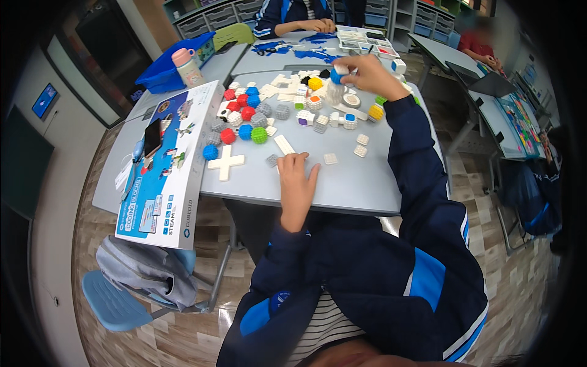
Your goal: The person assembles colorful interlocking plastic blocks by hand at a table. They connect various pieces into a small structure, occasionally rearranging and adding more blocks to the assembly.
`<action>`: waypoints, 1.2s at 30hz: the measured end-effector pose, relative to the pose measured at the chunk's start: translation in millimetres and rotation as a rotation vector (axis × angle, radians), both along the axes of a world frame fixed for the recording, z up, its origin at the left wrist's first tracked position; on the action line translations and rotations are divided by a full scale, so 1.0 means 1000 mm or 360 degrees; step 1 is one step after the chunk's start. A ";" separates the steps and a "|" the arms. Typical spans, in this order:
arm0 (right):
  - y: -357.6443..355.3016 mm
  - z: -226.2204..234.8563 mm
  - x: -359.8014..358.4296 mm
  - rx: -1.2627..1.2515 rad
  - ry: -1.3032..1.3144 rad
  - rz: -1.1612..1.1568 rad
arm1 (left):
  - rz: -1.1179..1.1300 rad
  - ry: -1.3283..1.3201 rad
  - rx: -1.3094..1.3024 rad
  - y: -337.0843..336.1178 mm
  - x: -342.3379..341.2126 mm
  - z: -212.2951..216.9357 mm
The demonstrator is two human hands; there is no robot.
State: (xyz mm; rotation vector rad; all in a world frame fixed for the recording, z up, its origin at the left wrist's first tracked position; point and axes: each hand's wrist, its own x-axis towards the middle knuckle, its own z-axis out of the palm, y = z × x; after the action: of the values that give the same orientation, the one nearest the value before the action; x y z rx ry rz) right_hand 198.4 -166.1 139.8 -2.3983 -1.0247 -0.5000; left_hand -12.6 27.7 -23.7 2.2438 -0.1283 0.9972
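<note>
My right hand [372,72] reaches to the far side of the table and pinches a white and blue block [336,74]. Under that block stands a pale, see-through piece [334,93]; whether the two touch I cannot tell. My left hand [296,183] rests near the front edge, thumb apart, fingers stretched beside a white studded bar [284,145] and a grey block [271,160]. A white cross-shaped plate [226,163] lies to its left. Several small white square plates, one of them a single tile [330,159], lie to its right.
Red, blue, grey and green studded blocks [247,114] cover the table's left part. A large box [171,165] bearing a phone [153,137] leans over the left edge. Behind it are a pink-lidded bottle [188,67] and blue bin [162,70]. Another person's hands [318,25] rest opposite.
</note>
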 end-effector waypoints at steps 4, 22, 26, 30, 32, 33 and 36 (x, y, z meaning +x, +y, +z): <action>-0.060 0.048 -0.038 0.0307 -0.0378 0.0080 | -0.0030 0.0049 0.0016 0.000 0.001 0.001; -0.184 0.043 0.008 0.1154 -0.0009 0.0016 | 0.0001 0.0041 0.0063 -0.003 -0.003 0.008; -0.173 0.029 0.039 0.1280 -0.0125 0.0095 | 0.0030 0.0005 0.0046 -0.006 -0.003 0.009; -0.156 0.021 0.067 0.1421 -0.0188 0.0097 | 0.0042 0.0007 0.0063 -0.005 -0.004 0.010; -0.151 0.020 0.077 0.1430 -0.0265 0.0094 | 0.0043 0.0032 0.0061 -0.005 -0.004 0.010; -0.149 0.020 0.081 0.1424 -0.0286 0.0063 | 0.0040 0.0058 0.0064 -0.005 -0.005 0.010; -0.145 0.019 0.089 0.1396 -0.0346 0.0055 | 0.0040 0.0083 0.0061 -0.006 -0.005 0.011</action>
State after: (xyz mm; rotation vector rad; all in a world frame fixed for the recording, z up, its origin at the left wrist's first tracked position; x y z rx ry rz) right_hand 287.8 -310.9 158.4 -1.5637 -0.7078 -0.9726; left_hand -17.5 22.0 -12.8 2.3094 -0.0968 0.9560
